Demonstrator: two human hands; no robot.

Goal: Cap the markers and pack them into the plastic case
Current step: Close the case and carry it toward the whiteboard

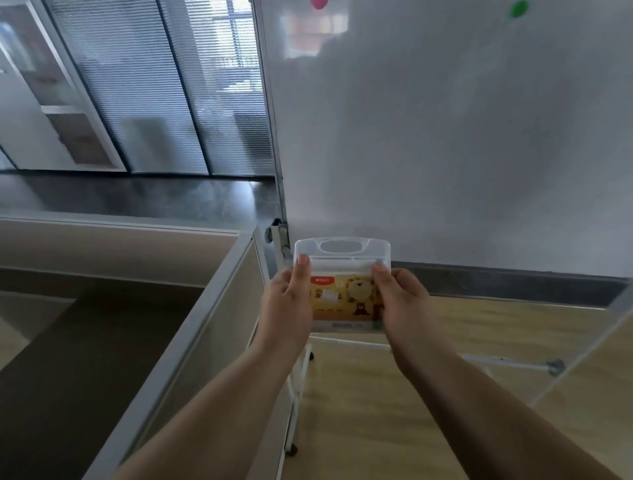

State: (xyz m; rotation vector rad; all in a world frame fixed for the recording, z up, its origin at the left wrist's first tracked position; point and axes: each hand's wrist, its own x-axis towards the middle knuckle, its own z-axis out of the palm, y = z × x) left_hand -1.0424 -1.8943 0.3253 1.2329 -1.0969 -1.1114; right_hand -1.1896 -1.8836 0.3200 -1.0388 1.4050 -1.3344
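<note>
While my left hand (286, 301) and right hand (400, 301) clamp plastic case (342, 270) by sides, thumbs near latch: uneven squeeze could pop lid, spill markers.

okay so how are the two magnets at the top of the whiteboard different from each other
The pink magnet is pink and sits left of centre, while the green magnet is green and sits far to the right. The pink magnet is cut off more by the frame's top edge. Both are small, rounded and stuck on the whiteboard.

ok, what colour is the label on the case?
Mostly yellow-orange with a cartoon bear, on the plastic case; head view.
</note>
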